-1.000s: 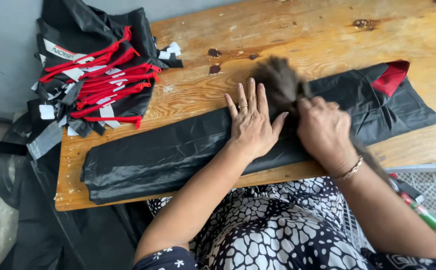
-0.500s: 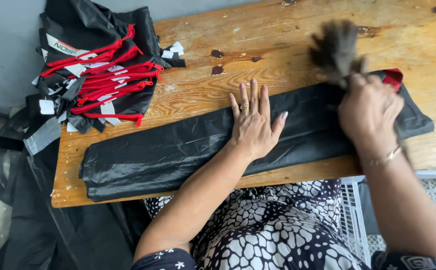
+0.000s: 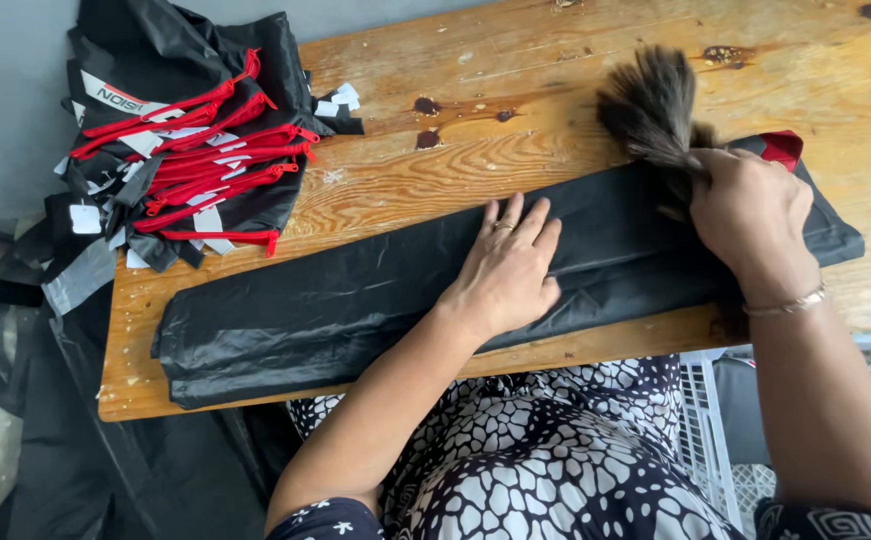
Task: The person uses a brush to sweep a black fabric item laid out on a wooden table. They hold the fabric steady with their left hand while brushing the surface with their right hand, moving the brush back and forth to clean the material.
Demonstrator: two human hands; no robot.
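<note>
Right now the long black cover (image 3: 355, 300) lies flat along the wooden table (image 3: 515, 70), its red end (image 3: 781, 148) at the far right. Her left hand (image 3: 505, 270) presses it open-palmed at the middle; her right hand (image 3: 750, 215) is clenched round a dark brush (image 3: 650, 105) near that end. Judging by this, the left half looks unbrushed. A stack of finished-looking black and red covers (image 3: 190, 130) sits at the table's left corner.
</note>
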